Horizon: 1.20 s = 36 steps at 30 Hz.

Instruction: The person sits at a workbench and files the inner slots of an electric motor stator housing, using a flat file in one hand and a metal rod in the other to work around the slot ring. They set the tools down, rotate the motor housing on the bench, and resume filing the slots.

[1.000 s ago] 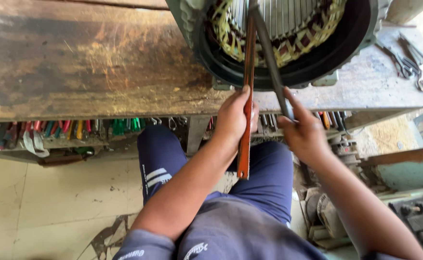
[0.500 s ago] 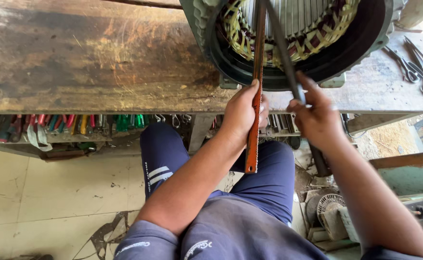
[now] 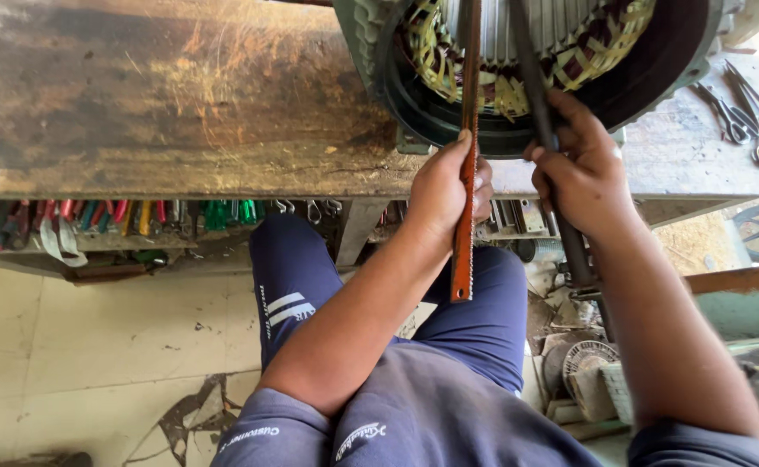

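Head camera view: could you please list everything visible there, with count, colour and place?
motor stator: one, dark housing with yellowish windings, on the bench, top centre
flat strip: one, reddish-brown, running from the stator down past the bench edge
dark rod: one, reaching into the stator
workbench: one, worn brown wood
pliers and scissors: a few, grey, bench right
screwdrivers: many, red and green handles, shelf under the bench
left hand: gripping the flat strip
right hand: gripping the dark rod

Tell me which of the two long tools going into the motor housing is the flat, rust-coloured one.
The saw blade in the left hand: flat, rust-orange, toothed at its lower end. The right hand holds a round dark rod instead.
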Each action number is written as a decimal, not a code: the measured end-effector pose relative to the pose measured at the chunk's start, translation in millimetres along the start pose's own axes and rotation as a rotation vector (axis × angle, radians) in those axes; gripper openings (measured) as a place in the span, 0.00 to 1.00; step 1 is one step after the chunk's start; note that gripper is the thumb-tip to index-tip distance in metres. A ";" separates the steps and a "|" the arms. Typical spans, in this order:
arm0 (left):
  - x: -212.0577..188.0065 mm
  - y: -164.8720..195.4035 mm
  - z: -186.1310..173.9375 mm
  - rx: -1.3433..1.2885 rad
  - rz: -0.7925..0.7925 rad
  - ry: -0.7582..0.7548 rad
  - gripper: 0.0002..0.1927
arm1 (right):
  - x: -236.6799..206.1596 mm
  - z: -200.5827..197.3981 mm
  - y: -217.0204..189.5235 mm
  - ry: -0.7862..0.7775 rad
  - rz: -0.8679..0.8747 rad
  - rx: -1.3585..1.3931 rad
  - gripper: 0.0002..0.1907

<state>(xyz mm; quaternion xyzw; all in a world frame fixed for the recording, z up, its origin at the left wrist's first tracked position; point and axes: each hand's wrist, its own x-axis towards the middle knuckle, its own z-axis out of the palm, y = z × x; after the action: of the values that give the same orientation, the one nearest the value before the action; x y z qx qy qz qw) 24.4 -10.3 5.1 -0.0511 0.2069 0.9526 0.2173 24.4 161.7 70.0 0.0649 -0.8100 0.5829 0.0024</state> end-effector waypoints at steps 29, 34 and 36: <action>-7.6 -16.0 0.8 0.073 0.058 0.072 0.15 | -0.6 19.6 -15.0 0.056 0.030 -0.383 0.33; -12.0 -18.9 0.6 0.076 0.079 0.094 0.14 | 1.3 18.8 -7.1 0.073 -0.097 -0.377 0.32; -10.6 -16.0 0.6 0.085 0.077 0.090 0.14 | 2.0 16.8 -3.9 0.039 -0.061 -0.356 0.32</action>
<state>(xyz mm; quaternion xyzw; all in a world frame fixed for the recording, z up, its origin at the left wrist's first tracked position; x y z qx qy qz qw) 40.9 -1.1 1.6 -0.0767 0.2585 0.9473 0.1731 24.1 144.4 68.4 0.0766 -0.8978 0.4311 0.0471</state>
